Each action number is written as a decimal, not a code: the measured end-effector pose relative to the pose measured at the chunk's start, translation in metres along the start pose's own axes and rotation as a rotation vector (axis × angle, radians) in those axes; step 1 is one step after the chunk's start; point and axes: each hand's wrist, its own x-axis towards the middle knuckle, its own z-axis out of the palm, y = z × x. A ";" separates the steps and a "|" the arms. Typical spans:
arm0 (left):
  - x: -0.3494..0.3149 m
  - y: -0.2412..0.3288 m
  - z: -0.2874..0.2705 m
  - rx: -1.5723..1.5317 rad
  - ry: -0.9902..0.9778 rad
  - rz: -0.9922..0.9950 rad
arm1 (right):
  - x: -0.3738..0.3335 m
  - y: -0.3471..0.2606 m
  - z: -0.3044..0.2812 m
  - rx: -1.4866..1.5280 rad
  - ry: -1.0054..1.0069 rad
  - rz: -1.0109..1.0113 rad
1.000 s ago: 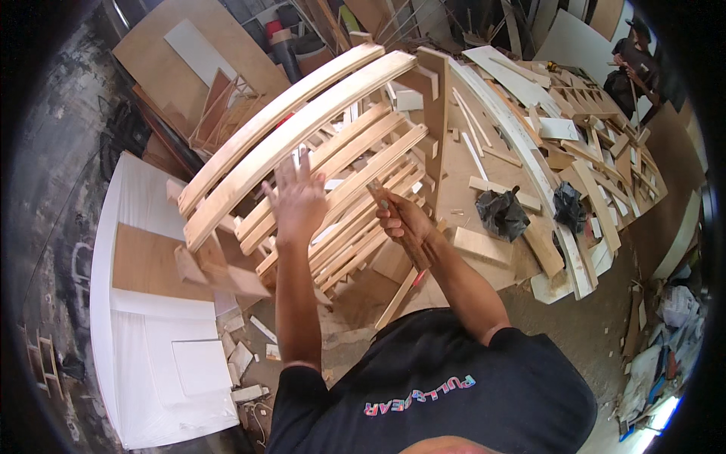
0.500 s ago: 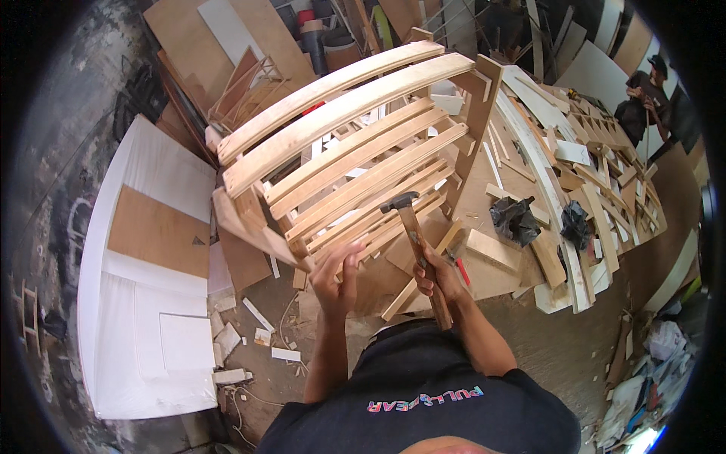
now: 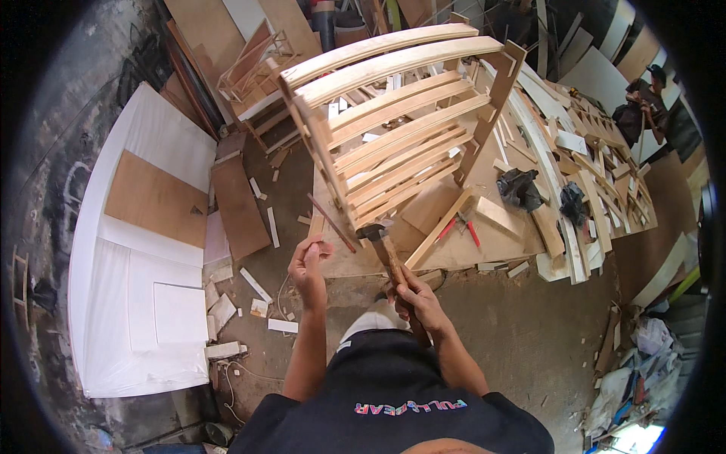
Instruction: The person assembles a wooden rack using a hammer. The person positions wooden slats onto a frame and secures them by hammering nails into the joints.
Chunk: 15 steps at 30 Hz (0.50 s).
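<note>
Directly ahead, a pale slatted wooden frame of curved rails stands tilted on a plywood sheet on the workshop floor, its lower corner turned toward the person, within reach. Below it the right hand closes its fingers round the handle of a dark-headed hammer, whose head sits just at that corner. Smallest, the left hand pinches its fingertips together, apparently on something too small to make out.

Slatted frame blocks ahead; bare floor free to right (scraps litter left).
</note>
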 end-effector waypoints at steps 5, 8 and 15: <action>0.019 0.001 -0.048 -0.102 -0.047 -0.041 | 0.011 0.013 0.059 -0.119 0.060 0.035; 0.044 -0.006 -0.083 -0.163 -0.113 -0.109 | 0.036 0.027 0.096 -0.148 0.136 0.033; 0.157 -0.031 -0.185 -0.121 -0.412 -0.100 | 0.138 0.073 0.198 -0.230 0.482 -0.132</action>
